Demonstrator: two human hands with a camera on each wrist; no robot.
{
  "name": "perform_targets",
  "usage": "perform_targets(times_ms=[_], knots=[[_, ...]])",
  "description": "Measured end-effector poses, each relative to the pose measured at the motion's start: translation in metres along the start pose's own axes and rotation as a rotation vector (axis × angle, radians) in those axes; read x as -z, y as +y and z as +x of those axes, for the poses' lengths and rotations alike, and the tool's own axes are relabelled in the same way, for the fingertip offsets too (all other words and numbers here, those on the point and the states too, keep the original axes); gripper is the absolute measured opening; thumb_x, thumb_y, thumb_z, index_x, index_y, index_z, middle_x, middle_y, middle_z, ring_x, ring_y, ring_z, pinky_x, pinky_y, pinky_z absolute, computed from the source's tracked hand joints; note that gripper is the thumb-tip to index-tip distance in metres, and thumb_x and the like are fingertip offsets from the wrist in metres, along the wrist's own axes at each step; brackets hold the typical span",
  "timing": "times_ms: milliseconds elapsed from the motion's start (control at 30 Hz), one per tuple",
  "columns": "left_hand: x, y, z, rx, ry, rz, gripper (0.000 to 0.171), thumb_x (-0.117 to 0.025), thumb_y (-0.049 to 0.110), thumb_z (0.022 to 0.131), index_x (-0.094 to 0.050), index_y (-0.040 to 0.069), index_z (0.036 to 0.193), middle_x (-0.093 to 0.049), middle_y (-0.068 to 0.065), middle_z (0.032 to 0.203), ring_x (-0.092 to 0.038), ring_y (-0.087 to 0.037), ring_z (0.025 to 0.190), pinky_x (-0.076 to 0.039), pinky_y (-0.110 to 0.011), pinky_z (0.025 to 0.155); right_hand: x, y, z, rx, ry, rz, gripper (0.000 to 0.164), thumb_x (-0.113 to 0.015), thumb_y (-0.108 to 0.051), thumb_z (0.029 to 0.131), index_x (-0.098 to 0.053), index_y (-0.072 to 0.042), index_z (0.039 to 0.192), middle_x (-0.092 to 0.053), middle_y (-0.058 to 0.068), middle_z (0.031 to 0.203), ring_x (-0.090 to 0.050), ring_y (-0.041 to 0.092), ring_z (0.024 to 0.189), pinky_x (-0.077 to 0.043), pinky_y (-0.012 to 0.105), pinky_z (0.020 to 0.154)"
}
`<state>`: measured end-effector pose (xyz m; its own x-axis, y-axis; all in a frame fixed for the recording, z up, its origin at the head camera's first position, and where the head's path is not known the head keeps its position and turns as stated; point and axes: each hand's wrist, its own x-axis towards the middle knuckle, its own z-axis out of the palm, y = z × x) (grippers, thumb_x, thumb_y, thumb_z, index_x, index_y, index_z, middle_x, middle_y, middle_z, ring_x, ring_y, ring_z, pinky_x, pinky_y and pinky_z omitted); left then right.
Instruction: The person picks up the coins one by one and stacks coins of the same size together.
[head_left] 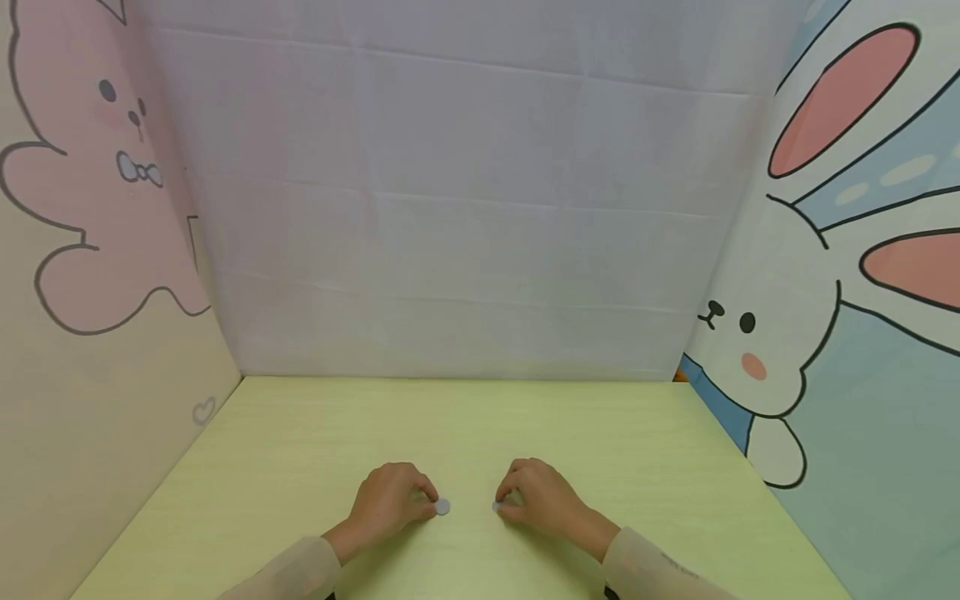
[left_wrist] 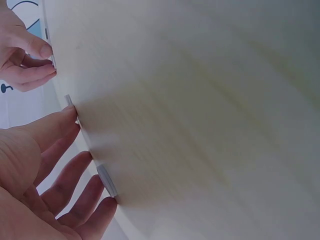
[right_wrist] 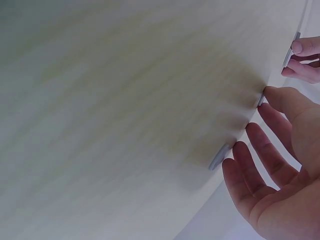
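Observation:
In the head view my left hand (head_left: pixel 392 502) is low over the table, its thumb and forefinger pinching the edge of a small, flat grey disc (head_left: pixel 442 507). Facing it, my right hand (head_left: pixel 546 498) pinches a similar grey disc (head_left: pixel 497 506), mostly covered by the fingertips. The left wrist view has another grey disc (left_wrist: pixel 106 181) on the tabletop by the left hand's outer fingers. Beside the ring and little fingers of the right hand, one more grey disc (right_wrist: pixel 218 157) lies on the surface in the right wrist view. Both of these are hidden from the head camera.
A pale yellow-green table (head_left: pixel 465 425) spreads under both hands. Behind it hangs a creased white sheet (head_left: pixel 465 208). The left side panel (head_left: pixel 97 392) carries a pink cartoon animal, and the right side panel (head_left: pixel 885 433) a white cartoon rabbit.

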<state>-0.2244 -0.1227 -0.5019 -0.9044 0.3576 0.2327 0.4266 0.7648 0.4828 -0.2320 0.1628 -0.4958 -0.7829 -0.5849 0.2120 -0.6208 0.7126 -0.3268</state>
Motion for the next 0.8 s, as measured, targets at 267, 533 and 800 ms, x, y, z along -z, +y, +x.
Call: perform_targets(times_ms=[267, 533, 800], knots=[[-0.0019, -0.0024, 0.0007, 0.002, -0.003, 0.005, 0.014, -0.097, 0.028, 0.076, -0.083, 0.028, 0.082, -0.075, 0.007, 0.094, -0.069, -0.02, 0.091, -0.059, -0.045, 0.077, -0.0002, 0.0004, 0.0015, 0.005, 0.006, 0.011, 0.007, -0.086, -0.022, 0.092, -0.085, -0.016, 0.091, -0.073, -0.009, 0.092, -0.063, 0.005, 0.084, -0.056, 0.03, 0.08], [-0.0032, -0.0046, -0.0007, -0.006, -0.003, 0.009, 0.015, -0.097, 0.029, 0.076, -0.083, 0.027, 0.082, -0.076, 0.007, 0.094, -0.07, -0.02, 0.091, -0.06, -0.044, 0.076, -0.0016, -0.0004, 0.001, 0.003, 0.009, 0.023, 0.006, -0.086, -0.021, 0.091, -0.085, -0.015, 0.091, -0.073, -0.008, 0.092, -0.063, 0.006, 0.084, -0.056, 0.027, 0.077], [-0.0027, -0.0046, -0.0009, -0.015, 0.005, 0.006, 0.015, -0.096, 0.029, 0.076, -0.083, 0.027, 0.083, -0.075, 0.008, 0.093, -0.068, -0.017, 0.089, -0.059, -0.042, 0.076, -0.0001, -0.0013, 0.0005, 0.005, 0.012, 0.01, 0.006, -0.086, -0.021, 0.091, -0.085, -0.015, 0.091, -0.074, -0.008, 0.092, -0.064, 0.006, 0.084, -0.057, 0.028, 0.078]])
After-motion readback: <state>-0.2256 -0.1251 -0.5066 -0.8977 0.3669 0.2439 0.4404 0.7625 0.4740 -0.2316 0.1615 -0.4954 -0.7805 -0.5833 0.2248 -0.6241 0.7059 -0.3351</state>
